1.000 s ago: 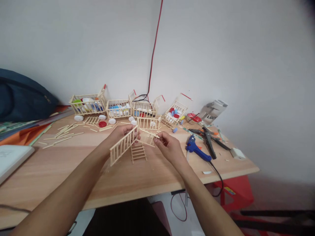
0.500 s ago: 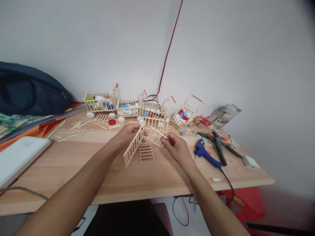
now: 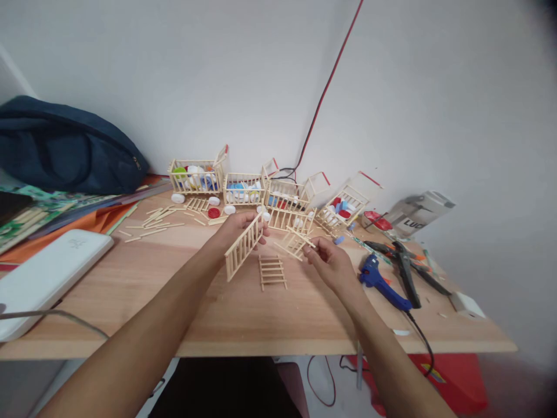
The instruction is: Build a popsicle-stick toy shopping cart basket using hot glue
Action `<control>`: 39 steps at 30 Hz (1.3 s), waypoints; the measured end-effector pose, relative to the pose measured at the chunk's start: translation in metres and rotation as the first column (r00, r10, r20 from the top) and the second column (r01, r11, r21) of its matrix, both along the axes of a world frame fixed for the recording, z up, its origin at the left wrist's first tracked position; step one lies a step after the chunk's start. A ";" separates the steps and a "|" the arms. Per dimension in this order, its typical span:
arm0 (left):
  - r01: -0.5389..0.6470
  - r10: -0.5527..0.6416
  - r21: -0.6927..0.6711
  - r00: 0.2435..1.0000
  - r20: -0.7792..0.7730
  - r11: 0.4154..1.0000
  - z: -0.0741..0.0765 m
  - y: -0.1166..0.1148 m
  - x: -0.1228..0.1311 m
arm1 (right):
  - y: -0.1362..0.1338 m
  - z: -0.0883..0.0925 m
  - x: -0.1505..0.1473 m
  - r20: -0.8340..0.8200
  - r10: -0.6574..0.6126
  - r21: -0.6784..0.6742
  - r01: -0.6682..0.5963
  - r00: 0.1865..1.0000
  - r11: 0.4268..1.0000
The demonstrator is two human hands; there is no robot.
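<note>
Obs., head view.

L. hand (image 3: 243,223): fingers closed round the upper end of a slatted panel (image 3: 243,248). The panel slants down toward 7 o'clock and its lower end is clear of the worktop (image 3: 174,290). Gripped at one end, prob. so the slats stay free and in sight.

R. hand (image 3: 331,264): thumb and fingertips pinch a small stick frame (image 3: 296,241), other fingers loosely curled. The frame is held toward 10 o'clock, near the panel's top; cannot tell if they touch. Light pinch suits a frail piece.

Between the hands, at 6 o'clock from the frame, a ladder piece (image 3: 272,271) lies flat.

Count:
- stick carts (image 3: 196,175): 4, in a row at 12 o'clock along the wall, with bottle caps inside.
- propped panel (image 3: 289,219): 1, leaning before the carts.
- glue gun (image 3: 383,283): 1, on its side at 3 o'clock, just beside the R. hand.
- pliers (image 3: 404,268): 1 pr., beyond the gun.
- loose sticks (image 3: 150,223): scattered at 10 o'clock, too many to count.
</note>
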State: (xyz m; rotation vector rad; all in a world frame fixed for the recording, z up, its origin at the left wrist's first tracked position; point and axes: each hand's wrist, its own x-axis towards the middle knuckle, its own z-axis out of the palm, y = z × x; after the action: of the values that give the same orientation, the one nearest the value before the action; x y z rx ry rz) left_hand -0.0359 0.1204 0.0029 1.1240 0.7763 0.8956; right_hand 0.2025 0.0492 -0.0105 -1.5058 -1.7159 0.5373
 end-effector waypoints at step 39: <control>0.036 -0.038 -0.023 0.993 -0.109 0.999 0.009 -0.003 0.000 | 0.003 0.012 -0.024 0.058 0.035 0.026 -0.036 0.998 0.999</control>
State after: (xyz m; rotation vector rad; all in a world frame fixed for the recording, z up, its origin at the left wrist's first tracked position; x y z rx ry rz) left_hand -0.0359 0.1174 0.0115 1.1728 0.8495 0.7983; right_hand 0.1785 0.0526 0.0019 -1.4874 -1.7905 0.4917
